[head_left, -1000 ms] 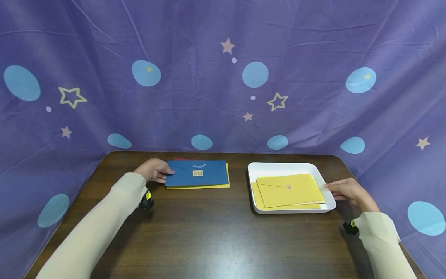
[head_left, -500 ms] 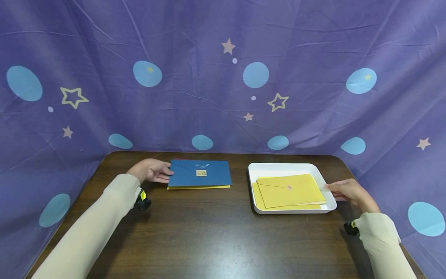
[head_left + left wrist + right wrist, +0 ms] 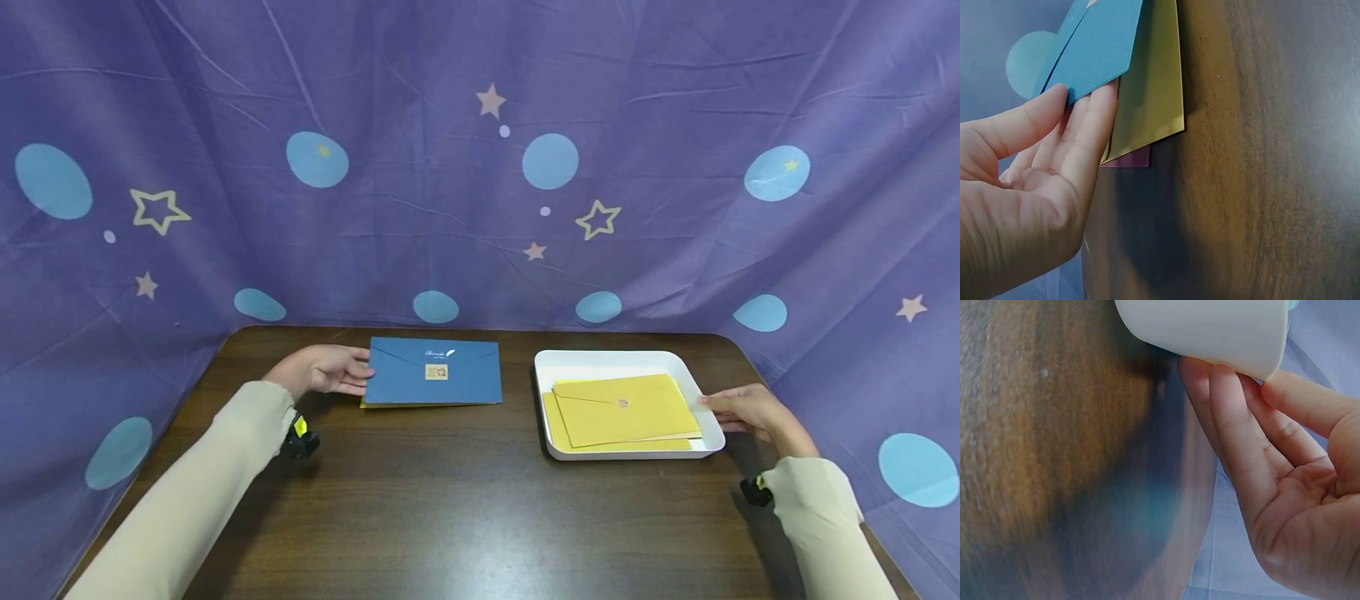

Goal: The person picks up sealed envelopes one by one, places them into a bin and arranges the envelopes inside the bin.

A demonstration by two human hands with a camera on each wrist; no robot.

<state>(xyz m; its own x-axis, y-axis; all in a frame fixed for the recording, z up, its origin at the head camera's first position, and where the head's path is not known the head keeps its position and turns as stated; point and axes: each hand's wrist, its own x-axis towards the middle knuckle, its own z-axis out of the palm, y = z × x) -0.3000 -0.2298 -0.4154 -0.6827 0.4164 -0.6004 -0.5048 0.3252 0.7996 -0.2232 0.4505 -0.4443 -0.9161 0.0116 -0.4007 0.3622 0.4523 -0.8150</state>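
Observation:
My left hand (image 3: 330,371) pinches the left edge of a blue envelope (image 3: 401,379) that bears a small square sticker and white lettering. In the left wrist view the thumb is on top and the fingers run beneath, with the blue envelope (image 3: 1100,53) raised above a yellow envelope (image 3: 1154,94). Under that, a corner of a red envelope (image 3: 1132,157) peeks out. My right hand (image 3: 753,408) grips the right rim of a white tray (image 3: 585,362), thumb at the rim and fingers against the outer wall. Inside the tray lie stacked yellow envelopes (image 3: 645,404), the top one sealed with a small round sticker.
The dark wooden table (image 3: 450,500) ends at a back edge just behind the envelopes and tray. Beyond it hangs a purple curtain (image 3: 420,167) with blue dots and stars, also closing off both sides.
The blue envelope has risen and shifted slightly right off the pile, covering more of the yellow one. My left hand turned and slid a little left along its edge; my right hand stays put.

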